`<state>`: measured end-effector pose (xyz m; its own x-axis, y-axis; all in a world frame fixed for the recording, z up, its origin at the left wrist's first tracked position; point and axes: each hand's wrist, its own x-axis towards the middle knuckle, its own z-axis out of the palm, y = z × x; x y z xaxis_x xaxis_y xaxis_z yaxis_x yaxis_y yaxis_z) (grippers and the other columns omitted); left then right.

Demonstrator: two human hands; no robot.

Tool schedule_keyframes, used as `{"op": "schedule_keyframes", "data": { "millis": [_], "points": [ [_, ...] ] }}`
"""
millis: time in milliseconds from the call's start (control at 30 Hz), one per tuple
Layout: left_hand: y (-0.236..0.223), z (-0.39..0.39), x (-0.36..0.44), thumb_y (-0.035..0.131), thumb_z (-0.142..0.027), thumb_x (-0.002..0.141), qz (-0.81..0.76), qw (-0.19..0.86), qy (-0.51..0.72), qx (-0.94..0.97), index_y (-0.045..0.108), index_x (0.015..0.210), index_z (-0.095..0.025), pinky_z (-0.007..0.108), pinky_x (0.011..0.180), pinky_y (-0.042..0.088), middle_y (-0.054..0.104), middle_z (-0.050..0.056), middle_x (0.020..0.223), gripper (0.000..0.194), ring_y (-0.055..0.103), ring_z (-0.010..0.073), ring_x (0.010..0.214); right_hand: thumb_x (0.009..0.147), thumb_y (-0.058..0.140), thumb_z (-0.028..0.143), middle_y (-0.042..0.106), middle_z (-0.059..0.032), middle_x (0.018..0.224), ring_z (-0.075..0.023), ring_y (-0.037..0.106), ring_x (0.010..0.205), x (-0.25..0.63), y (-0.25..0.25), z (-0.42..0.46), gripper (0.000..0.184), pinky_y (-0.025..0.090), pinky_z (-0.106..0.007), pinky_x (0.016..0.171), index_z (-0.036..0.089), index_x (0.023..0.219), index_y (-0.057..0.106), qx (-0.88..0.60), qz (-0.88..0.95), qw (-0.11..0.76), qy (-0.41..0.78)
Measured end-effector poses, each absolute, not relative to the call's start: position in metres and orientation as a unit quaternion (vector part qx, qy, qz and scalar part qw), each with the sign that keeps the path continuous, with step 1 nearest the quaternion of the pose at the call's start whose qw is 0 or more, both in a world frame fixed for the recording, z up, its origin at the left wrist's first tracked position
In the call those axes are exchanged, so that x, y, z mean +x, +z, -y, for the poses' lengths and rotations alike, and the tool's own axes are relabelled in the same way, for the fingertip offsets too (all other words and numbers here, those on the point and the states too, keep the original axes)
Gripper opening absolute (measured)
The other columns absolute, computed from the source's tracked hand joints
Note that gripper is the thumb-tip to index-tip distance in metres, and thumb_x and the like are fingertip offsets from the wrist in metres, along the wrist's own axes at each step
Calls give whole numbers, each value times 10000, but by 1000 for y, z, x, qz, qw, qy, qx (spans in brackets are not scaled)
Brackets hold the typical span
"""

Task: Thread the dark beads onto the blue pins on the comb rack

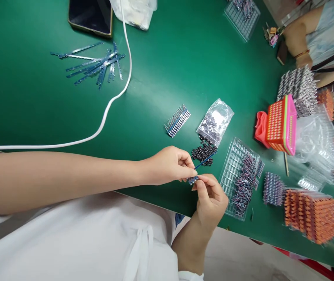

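Note:
My left hand (171,166) is closed, fingertips pinching a small blue-and-white strip of parts (192,180) near the table's front edge. The fingers of my right hand (212,199) close on the same strip from the other side. A thin blue strip (204,160) sticks out from my left fingertips over a pile of small black beads (203,151); whether it joins the held parts is hidden. Just behind the beads lies a clear plastic bag (216,121) with dark pieces inside. A comb-like row of components with wire legs (177,121) rests to its left.
Right of my hands, a clear tray (228,168) holds many small components. Beyond it are an orange stack (310,214) and a pink-rimmed basket (279,123). A white cable (108,107), blue strip scraps (99,66) and a phone (90,15) lie left. Another person's arm (298,39) shows at upper right.

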<state>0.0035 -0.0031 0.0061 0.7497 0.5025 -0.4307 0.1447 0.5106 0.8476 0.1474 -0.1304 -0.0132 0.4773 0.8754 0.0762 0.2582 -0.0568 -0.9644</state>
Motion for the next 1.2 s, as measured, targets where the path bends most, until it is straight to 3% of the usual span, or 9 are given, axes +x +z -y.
{"op": "schedule_keyframes", "data": {
  "millis": [333,633,1200],
  "points": [
    [5,2,6,715,-223,731,-335,822,106,448,653,736,-132,250,619,529,670,3,633,111,626,122,606,849,668,189,606,-6,768,-106,566,612,147,-15,130,58,446,-231,518,190,878,719,-669,413,544,293],
    [10,8,1,692,-274,761,-332,757,139,545,675,774,-146,227,588,453,683,2,691,130,602,126,648,845,677,229,606,-7,777,-101,559,597,148,-16,132,57,446,-233,522,183,865,704,-680,401,541,289],
    [13,10,-1,667,-269,805,-308,707,158,616,701,789,-152,190,627,480,731,1,734,123,656,125,702,858,663,169,604,3,780,-97,558,621,147,-15,131,76,441,-219,530,208,894,718,-657,401,562,302]
  ]
}}
